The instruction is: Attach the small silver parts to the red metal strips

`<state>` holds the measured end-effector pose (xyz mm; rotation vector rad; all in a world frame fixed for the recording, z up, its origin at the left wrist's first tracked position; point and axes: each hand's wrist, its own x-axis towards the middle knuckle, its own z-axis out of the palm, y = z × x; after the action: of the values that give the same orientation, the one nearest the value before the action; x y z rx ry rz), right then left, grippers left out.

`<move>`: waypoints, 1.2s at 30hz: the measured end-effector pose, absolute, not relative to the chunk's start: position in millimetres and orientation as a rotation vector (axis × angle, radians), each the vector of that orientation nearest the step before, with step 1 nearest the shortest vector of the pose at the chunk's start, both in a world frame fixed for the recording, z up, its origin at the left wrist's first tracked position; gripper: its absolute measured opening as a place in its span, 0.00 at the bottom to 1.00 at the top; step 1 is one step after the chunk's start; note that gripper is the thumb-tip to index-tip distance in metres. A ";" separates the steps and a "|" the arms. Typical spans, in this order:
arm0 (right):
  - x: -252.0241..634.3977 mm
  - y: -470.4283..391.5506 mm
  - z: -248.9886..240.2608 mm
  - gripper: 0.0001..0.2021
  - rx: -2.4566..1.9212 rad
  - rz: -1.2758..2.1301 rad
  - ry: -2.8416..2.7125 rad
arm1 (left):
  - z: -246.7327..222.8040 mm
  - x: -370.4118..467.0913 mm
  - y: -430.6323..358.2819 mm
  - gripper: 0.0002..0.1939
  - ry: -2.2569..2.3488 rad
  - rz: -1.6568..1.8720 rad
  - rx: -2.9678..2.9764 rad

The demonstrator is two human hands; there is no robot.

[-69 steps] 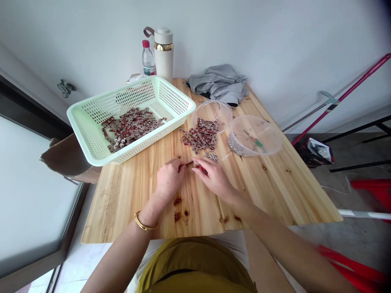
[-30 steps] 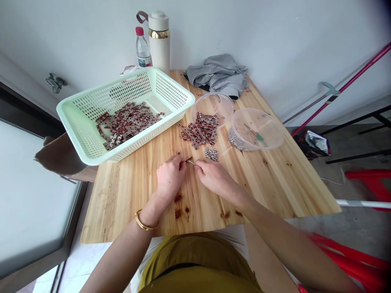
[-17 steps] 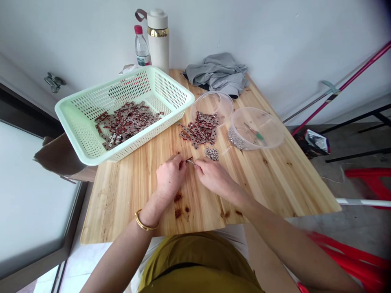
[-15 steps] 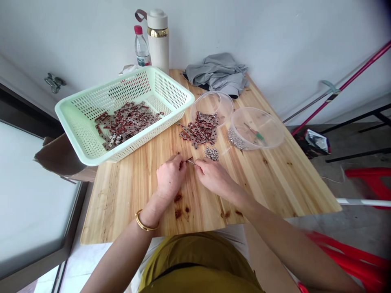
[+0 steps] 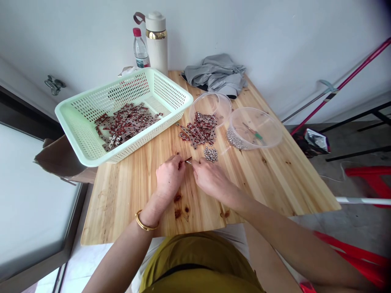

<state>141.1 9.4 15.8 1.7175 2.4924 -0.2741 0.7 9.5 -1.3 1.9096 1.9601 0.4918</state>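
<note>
Your left hand's fingers pinch a small dark reddish-brown strip, its free end toward two o'clock, over the wooden surface. Your right hand's fingers are closed on a thin silver metal tool, its tip beside the strip. The strip should feel light, fairly stiff and easily twisted; hold its flat faces close to the working end, leaving the tip room.

smooth, knotted wood is shown in the tabletop, matt perforated plastic in the basket. the 2 round tubs are made of translucent, faintly glossy plastic. metallic glints are given by the small beads and thin tool; wrinkled matt cloth is seen in the grey garment.
</note>
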 end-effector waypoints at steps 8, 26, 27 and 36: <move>166.9 16.7 5.0 0.07 1.955 -0.664 2.677 | -4.5 -0.7 9.2 0.08 1.962 0.465 1.903; 192.4 83.7 17.5 0.08 2.078 -0.197 2.524 | -3.8 -3.5 7.3 0.09 1.919 0.473 1.916; 191.1 83.7 19.5 0.08 2.069 -0.189 2.528 | -4.0 -4.3 7.5 0.09 1.909 0.481 1.913; 189.8 86.4 13.1 0.07 1.876 -0.288 2.573 | -9.7 -8.6 9.6 0.06 1.868 0.575 1.903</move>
<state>189.8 86.4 13.1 1.8763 2.5732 -0.2885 -8.6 9.6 -9.7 1.9028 1.8679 0.5749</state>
